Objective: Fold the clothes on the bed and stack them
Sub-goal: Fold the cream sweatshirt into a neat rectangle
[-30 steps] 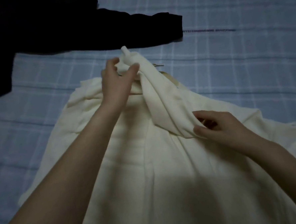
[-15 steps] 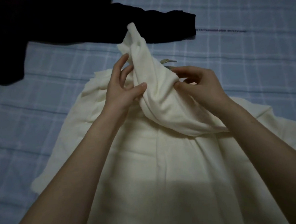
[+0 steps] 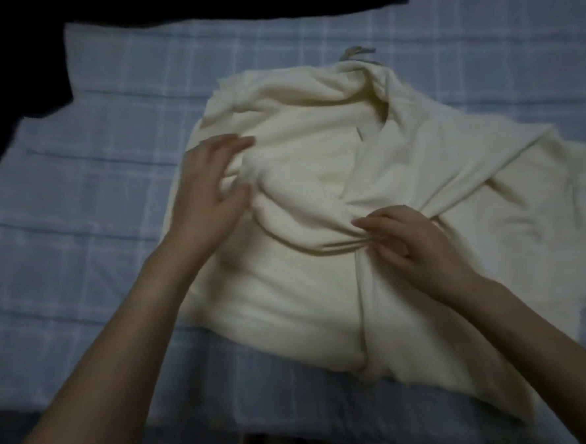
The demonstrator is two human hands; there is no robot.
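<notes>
A cream garment (image 3: 322,281) lies spread and creased on the bed, its collar end far from me and a sleeve trailing off to the right. My left hand (image 3: 210,189) rests flat on its left side, fingers apart and blurred. My right hand (image 3: 409,242) presses on a bunch of gathered folds at the garment's middle, fingertips pinching the fabric. A dark garment (image 3: 17,50) lies across the far left and top of the bed.
The bed carries a pale blue checked sheet (image 3: 80,252). A small grey loop or hanger hook (image 3: 356,51) pokes out beyond the cream garment's collar. The bed's near edge runs along the bottom of the view.
The raised part of the cream garment has been brought down and now lies flat. Both hands moved down toward me, onto the fabric. The view has shifted so the dark garment sits further away.
</notes>
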